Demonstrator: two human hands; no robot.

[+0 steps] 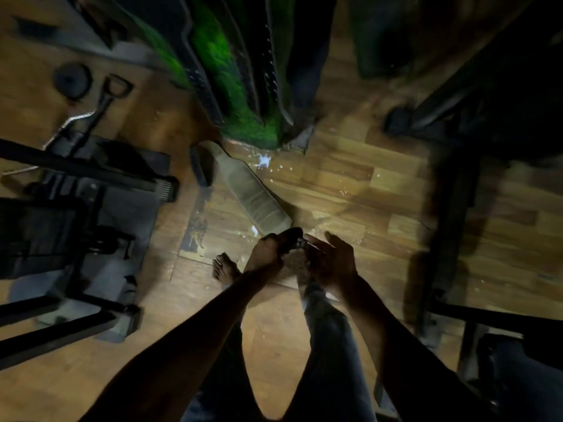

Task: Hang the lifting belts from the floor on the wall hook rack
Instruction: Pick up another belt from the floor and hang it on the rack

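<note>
A wide greyish lifting belt (249, 187) stretches across the wooden floor from a looped dark end (201, 166) at the upper left down to my hands. My left hand (268, 254) is closed around the belt's near, dark end. My right hand (332, 260) is beside it with fingers curled at the same end, touching what looks like the buckle. Other belts, green and black with rows of holes (231, 74), hang against the wall above. The hook rack itself is out of view.
A black machine frame (85, 184) stands at the left, with a weight plate (73, 79) and a cable handle (106, 99) behind it. Another dark frame (451, 214) stands at the right. My bare foot (225, 269) and jeans show below the hands.
</note>
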